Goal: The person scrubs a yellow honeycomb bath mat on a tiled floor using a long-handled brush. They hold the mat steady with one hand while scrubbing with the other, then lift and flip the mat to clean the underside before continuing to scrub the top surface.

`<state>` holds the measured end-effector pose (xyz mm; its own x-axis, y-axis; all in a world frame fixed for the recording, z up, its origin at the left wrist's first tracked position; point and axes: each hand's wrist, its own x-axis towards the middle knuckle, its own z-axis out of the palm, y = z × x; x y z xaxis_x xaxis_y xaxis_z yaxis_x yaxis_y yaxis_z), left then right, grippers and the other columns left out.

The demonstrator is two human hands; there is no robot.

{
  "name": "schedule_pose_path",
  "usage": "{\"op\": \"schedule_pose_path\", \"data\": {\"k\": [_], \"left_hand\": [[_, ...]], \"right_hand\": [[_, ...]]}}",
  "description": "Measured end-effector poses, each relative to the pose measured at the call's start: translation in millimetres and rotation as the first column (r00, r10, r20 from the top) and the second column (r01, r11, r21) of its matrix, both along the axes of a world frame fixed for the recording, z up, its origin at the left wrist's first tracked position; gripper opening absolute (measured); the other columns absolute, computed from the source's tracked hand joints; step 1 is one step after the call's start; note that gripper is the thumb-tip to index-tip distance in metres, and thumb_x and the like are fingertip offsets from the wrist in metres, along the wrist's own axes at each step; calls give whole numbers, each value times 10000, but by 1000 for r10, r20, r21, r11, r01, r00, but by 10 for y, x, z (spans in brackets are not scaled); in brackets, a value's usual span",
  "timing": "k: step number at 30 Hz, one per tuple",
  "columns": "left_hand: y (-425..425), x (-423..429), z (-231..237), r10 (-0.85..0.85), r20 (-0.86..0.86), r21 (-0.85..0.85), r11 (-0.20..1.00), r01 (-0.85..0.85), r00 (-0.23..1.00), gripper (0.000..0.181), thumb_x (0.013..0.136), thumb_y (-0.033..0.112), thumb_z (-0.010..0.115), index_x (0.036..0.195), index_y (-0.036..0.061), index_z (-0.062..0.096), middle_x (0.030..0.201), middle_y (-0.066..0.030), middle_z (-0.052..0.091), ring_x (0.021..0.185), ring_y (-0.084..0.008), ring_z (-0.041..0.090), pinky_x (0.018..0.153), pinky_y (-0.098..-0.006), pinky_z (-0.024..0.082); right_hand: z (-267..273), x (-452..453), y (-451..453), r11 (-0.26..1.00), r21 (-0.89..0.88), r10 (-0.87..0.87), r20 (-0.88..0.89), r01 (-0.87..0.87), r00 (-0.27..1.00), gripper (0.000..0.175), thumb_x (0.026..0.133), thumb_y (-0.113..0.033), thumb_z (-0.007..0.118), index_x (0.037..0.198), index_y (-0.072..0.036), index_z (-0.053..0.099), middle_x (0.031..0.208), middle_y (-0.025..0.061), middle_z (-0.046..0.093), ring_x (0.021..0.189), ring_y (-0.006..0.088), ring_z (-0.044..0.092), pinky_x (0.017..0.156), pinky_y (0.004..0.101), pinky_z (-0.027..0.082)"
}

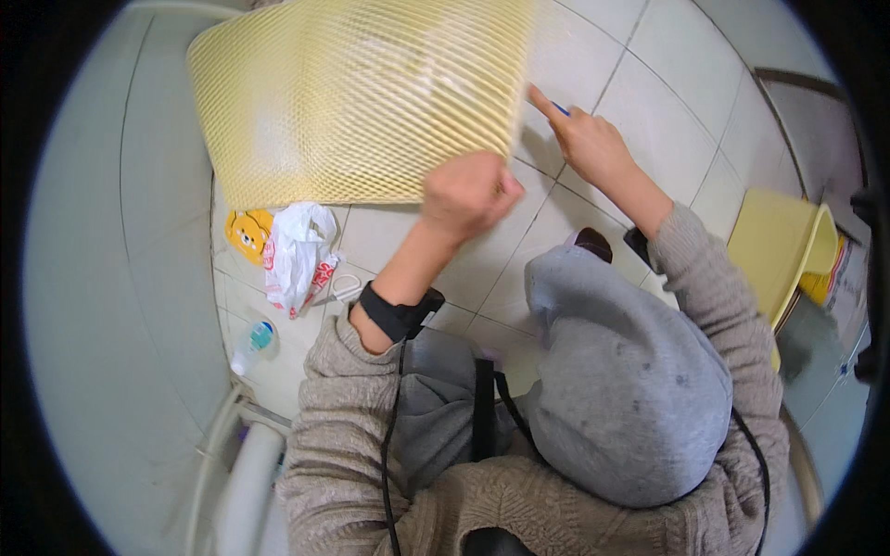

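My left hand (469, 193) is closed around the near right corner of a yellow mat (361, 97) with rounded corners and a fine ridged surface. The mat stands tilted above the tiles, blurred along its right side, and its far edge runs out of the picture. To the right of it, my right hand (591, 142) has its index finger stretched towards the mat's right edge. A thin blue object (560, 108) shows at that hand, mostly hidden by the fingers; what it is cannot be made out.
Light floor tiles (667, 104) lie beneath. At left are a yellow bear-face item (248, 235), a white plastic bag (295, 254) with red print, scissors (342, 288) and a clear bottle (254, 345). A pale yellow plastic container (772, 240) stands right. White panel (90, 278) bounds the left.
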<state>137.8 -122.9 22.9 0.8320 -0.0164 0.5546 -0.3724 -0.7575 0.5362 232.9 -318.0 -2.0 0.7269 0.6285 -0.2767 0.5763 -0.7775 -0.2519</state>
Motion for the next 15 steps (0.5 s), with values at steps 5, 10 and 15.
{"op": "schedule_pose_path", "data": {"k": [5, 10, 15], "left_hand": [[488, 215, 446, 368, -27, -13, 930, -368, 929, 84, 782, 117, 587, 729, 55, 567, 519, -8, 426, 426, -87, 395, 403, -259, 326], [750, 363, 666, 505, -33, -104, 856, -506, 862, 84, 750, 103, 609, 695, 55, 568, 469, 20, 425, 409, -63, 404, 406, -224, 335], [712, 333, 540, 396, -44, -1, 918, -396, 917, 83, 738, 91, 613, 686, 54, 560, 483, 7, 437, 412, -84, 424, 414, -234, 350]], "right_hand": [[330, -70, -353, 1000, 18, 0, -6, 0, 1000, 625, 897, -116, 509, 1443, -307, 271, 675, 139, 558, 564, 302, 575, 530, 415, 482], [950, -175, -956, 985, -157, -85, -52, 76, 995, 594, 919, -127, 496, 1442, -308, 280, 654, 125, 549, 552, 285, 573, 529, 407, 482], [918, -129, -763, 991, -75, -114, -80, 108, 990, 610, 908, -110, 502, 1446, -288, 277, 630, 121, 543, 537, 271, 569, 522, 395, 476]]}}
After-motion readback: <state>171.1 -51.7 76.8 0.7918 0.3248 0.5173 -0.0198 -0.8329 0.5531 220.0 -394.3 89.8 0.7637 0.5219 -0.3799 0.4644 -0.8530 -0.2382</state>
